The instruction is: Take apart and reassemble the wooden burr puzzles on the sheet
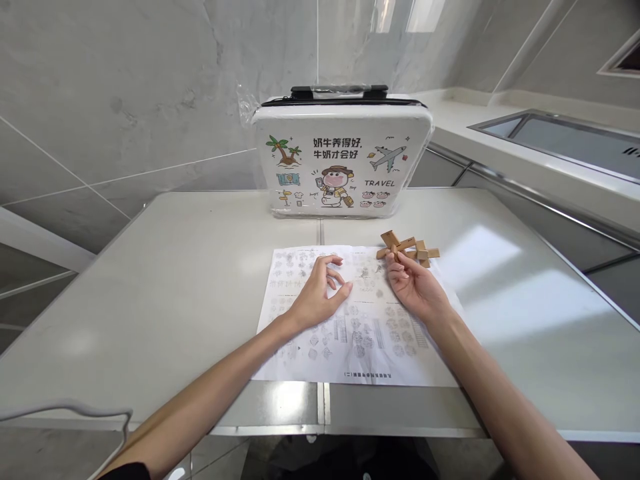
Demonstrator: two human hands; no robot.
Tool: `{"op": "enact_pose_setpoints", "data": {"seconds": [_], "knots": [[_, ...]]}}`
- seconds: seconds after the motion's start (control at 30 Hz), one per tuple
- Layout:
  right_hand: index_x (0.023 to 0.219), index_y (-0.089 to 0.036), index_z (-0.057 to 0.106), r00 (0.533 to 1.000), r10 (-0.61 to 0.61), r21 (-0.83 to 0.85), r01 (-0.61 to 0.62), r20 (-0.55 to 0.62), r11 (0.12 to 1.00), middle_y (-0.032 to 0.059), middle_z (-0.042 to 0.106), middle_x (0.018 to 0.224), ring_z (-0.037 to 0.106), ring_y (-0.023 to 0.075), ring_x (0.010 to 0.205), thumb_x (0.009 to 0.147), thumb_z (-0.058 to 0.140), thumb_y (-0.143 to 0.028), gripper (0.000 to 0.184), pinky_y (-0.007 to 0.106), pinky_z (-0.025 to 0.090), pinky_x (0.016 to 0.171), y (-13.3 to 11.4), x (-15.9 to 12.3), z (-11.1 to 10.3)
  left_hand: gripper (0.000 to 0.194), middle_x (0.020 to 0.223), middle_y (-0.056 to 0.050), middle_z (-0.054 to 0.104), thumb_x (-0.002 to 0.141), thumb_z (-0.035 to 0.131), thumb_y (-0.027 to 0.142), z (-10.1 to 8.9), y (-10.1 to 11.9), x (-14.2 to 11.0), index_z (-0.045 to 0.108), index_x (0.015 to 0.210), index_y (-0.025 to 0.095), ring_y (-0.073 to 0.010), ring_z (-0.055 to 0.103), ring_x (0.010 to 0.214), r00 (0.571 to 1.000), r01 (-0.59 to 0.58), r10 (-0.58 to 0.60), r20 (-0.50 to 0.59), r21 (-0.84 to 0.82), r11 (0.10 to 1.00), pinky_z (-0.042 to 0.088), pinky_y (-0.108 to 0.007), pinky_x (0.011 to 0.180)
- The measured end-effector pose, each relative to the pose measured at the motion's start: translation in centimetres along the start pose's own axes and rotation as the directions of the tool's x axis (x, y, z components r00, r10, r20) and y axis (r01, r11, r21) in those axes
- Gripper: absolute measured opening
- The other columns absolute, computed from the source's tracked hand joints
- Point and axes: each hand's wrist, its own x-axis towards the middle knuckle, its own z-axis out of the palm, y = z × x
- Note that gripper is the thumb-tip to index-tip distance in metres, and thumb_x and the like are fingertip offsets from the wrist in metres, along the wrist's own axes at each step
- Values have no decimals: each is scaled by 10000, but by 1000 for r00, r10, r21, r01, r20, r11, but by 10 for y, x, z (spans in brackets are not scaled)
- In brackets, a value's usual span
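Note:
My left hand rests on the printed sheet, fingers curved and apart, holding nothing. Over the upper right of the same paper, my right hand pinches a wooden puzzle piece between thumb and fingers. More wooden bars cross around it, one of them slanting up. Just right of these lies a cluster of interlocked wooden blocks. Whether it is joined to the bars at my fingertips I cannot tell. Small line diagrams and text cover the sheet.
A white suitcase with cartoon prints and clear plastic wrap stands at the table's back. The shiny white table has a seam down its middle. A white cable hangs at the lower left. A counter runs along the right.

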Motion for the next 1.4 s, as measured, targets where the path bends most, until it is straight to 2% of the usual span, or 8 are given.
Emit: {"op": "enact_pose_setpoints", "data": {"seconds": [0.1, 0.2, 0.27, 0.4, 0.5, 0.57, 0.77, 1.4], "knots": [[1101, -204, 596, 1000, -3, 15, 3, -3, 1000, 21, 628, 892, 535, 49, 557, 1088, 430, -106, 192, 99, 534, 449, -2, 0, 0, 409, 1308, -121, 575, 980, 643, 373, 0, 0, 0, 445, 1313, 243, -191, 627, 970, 1000, -12, 12, 1, 4, 1000, 545, -393, 850], [1071, -223, 612, 1000, -4, -40, 5, 24, 999, 0, 606, 857, 527, 51, 563, 1058, 532, -134, 120, 93, 526, 454, -4, 1, -2, 379, 1327, -116, 573, 983, 636, 371, 0, -1, 1, 464, 1296, 245, -182, 626, 962, 1000, -30, 30, 3, 16, 999, 546, -408, 896], [1037, -232, 635, 998, 0, -131, 7, 56, 991, -9, 594, 837, 511, 62, 562, 1005, 655, -182, 63, 110, 516, 444, -4, 1, -2, 356, 1328, -112, 576, 986, 625, 367, 0, -1, 1, 479, 1286, 242, -178, 626, 956, 999, -45, 45, 6, 32, 998, 546, -408, 907], [946, -214, 695, 997, 17, -384, 13, 74, 923, -15, 595, 807, 467, 72, 555, 851, 864, -280, 205, 162, 456, 413, 5, -2, 1, 290, 1271, -91, 610, 977, 616, 352, 0, 0, 2, 524, 1227, 236, -182, 630, 953, 997, -75, 73, 22, 77, 994, 551, -385, 880], [903, -181, 723, 993, 24, -543, 41, 112, 839, 7, 633, 846, 508, 80, 614, 826, 893, -319, 232, 191, 472, 491, 14, -6, 4, 237, 1216, -76, 654, 975, 613, 345, 0, 1, 2, 561, 1177, 233, -187, 642, 940, 996, -75, 70, 50, 95, 993, 554, -376, 858], [911, -173, 737, 990, 35, -587, 54, 140, 808, 13, 643, 858, 527, 89, 645, 833, 887, -348, 243, 205, 484, 538, 17, -8, 5, 209, 1171, -69, 682, 976, 610, 334, 0, 2, 2, 584, 1155, 229, -191, 651, 929, 996, -71, 65, 66, 100, 992, 553, -379, 863], [886, -173, 730, 991, 28, -599, 58, 134, 799, 10, 642, 840, 526, 93, 658, 822, 893, -372, 265, 222, 468, 565, 16, -8, 5, 169, 1108, -50, 704, 970, 604, 294, 0, 4, 2, 610, 1126, 231, -188, 666, 901, 992, -94, 81, 98, 142, 985, 540, -402, 915], [870, -177, 718, 991, 22, -599, 61, 131, 799, 6, 641, 826, 526, 94, 652, 814, 895, -380, 275, 236, 454, 568, 17, -7, 4, 178, 1083, -57, 707, 963, 591, 306, -1, 5, 2, 608, 1127, 238, -210, 672, 916, 990, -97, 80, 112, 156, 983, 557, -413, 886]]}}
